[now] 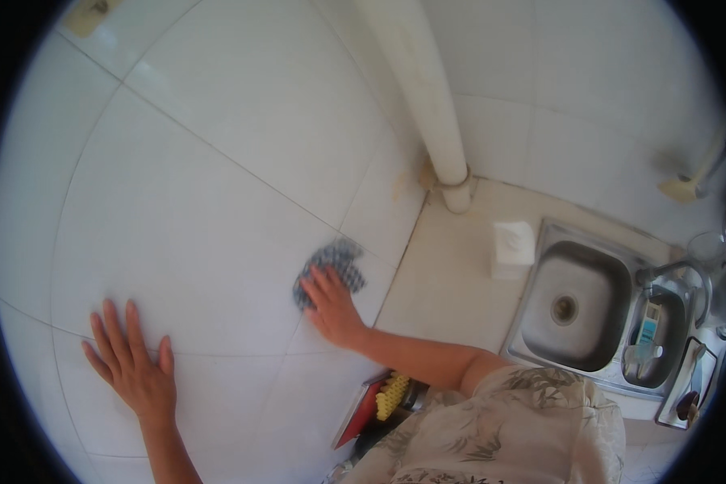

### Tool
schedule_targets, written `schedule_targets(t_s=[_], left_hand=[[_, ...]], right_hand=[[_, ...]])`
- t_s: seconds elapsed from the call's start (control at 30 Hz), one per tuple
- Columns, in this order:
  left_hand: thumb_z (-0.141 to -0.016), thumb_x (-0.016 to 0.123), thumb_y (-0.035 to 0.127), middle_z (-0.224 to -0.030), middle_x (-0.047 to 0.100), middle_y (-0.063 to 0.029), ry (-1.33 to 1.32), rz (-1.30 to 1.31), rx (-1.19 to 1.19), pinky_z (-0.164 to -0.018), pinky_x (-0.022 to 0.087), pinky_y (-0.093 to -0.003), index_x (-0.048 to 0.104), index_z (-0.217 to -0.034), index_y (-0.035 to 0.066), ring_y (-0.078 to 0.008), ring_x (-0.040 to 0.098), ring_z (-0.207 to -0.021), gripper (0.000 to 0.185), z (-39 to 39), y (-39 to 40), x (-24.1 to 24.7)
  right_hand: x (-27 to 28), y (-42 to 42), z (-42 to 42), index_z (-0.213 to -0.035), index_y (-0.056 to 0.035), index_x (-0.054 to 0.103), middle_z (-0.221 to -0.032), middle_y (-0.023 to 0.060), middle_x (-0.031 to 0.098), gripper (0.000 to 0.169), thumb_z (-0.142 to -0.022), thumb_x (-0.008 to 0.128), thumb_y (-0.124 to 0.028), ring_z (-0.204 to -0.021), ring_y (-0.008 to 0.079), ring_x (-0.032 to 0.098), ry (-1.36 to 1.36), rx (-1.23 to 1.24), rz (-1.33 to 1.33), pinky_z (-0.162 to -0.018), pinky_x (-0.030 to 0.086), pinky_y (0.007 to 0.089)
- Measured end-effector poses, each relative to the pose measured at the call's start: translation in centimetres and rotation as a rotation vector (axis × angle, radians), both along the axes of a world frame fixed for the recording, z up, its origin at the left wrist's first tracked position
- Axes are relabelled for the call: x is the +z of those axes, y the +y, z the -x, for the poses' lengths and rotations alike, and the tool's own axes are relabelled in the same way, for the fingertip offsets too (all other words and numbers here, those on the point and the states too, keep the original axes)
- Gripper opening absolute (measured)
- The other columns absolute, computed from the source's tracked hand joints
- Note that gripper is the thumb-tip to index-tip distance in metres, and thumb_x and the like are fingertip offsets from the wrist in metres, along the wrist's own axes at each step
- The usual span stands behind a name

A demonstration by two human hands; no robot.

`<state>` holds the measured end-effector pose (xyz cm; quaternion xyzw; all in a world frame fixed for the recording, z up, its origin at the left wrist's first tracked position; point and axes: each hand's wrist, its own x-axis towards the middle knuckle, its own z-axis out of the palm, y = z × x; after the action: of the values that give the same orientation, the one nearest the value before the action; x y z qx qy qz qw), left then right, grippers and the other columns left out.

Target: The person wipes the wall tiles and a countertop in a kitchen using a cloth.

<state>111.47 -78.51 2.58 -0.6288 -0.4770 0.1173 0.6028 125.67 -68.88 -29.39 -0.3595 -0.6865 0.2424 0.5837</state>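
Note:
My right hand (333, 308) presses a dark-and-white checked cloth (333, 260) flat against the white wall tiles (218, 254), close to the corner of the countertop. The cloth is a little blurred, and its edge spreads out past my fingertips. At the left, my left hand (133, 363) lies with its palm on the tiles, fingers spread, holding nothing. A white tissue box (512, 250) stands on the countertop to the right of my right hand.
A white pipe (435, 109) comes down the corner to the beige countertop (460, 284). At the right is a steel double sink (575, 302) with a faucet (671, 269). A yellow ladle (680, 189) hangs beyond. Below my right forearm are a red item (360, 411) and a yellow nubby cloth (392, 396).

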Motion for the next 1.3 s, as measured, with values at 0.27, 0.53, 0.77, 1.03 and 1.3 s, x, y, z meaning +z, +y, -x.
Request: schedule_targets(t_s=[0.27,0.53,0.77,1.03,1.3], left_hand=[[-0.092,0.05,0.036,-0.151,0.031,-0.0102,0.03,-0.008,-0.004,-0.116,0.011,-0.0476,0.04,-0.142,0.012,-0.0293,0.024,-0.141,0.056,-0.2,0.7,-0.1],[-0.095,0.043,0.042,-0.151,0.031,-0.0099,0.076,-0.029,0.004,-0.116,0.012,-0.0482,0.04,-0.142,0.013,-0.0294,0.024,-0.141,0.055,-0.2,0.8,0.2],[-0.093,0.05,0.037,-0.151,0.032,-0.0091,0.018,-0.012,-0.001,-0.116,0.011,-0.0479,0.039,-0.142,0.014,-0.0287,0.024,-0.142,0.056,-1.1,1.0,0.1],[-0.09,0.055,0.033,-0.15,0.033,-0.0066,-0.079,0.011,-0.07,-0.116,0.009,-0.0481,0.041,-0.141,0.015,-0.0277,0.024,-0.141,0.056,-2.2,2.3,-0.3],[-0.082,0.067,0.023,-0.15,0.034,-0.0038,-0.245,0.022,-0.075,-0.116,0.013,-0.0477,0.043,-0.14,0.016,-0.0251,0.025,-0.141,0.062,-1.9,-0.6,0.0]], right_hand=[[5.3,21.4,-8.7,-0.141,-0.0068,0.035,-0.148,0.0215,0.026,0.054,-0.093,0.047,-0.027,-0.133,0.046,0.026,0.249,-0.553,-0.285,-0.106,0.023,0.0547],[-3.2,32.8,-14.8,-0.14,0.0063,0.03,-0.147,0.0279,0.025,0.061,-0.097,0.037,-0.036,-0.137,0.042,0.022,0.392,-0.685,0.246,-0.113,0.017,0.0461],[-13.4,23.7,-10.0,-0.141,0.0079,0.028,-0.147,0.0299,0.023,0.066,-0.097,0.034,-0.04,-0.137,0.0426,0.02,0.485,-0.517,0.67,-0.114,0.016,0.0443],[-7.2,19.6,-6.8,-0.134,0.0079,0.035,-0.141,0.0296,0.032,0.053,-0.093,0.046,-0.023,-0.131,0.0442,0.029,0.453,-0.575,0.436,-0.111,0.021,0.0479],[5.0,8.0,-4.6,-0.131,-0.0081,0.05,-0.139,0.0165,0.042,0.047,-0.085,0.049,0.0,-0.129,0.036,0.036,0.27,-0.259,-0.018,-0.107,0.03,0.0411]])
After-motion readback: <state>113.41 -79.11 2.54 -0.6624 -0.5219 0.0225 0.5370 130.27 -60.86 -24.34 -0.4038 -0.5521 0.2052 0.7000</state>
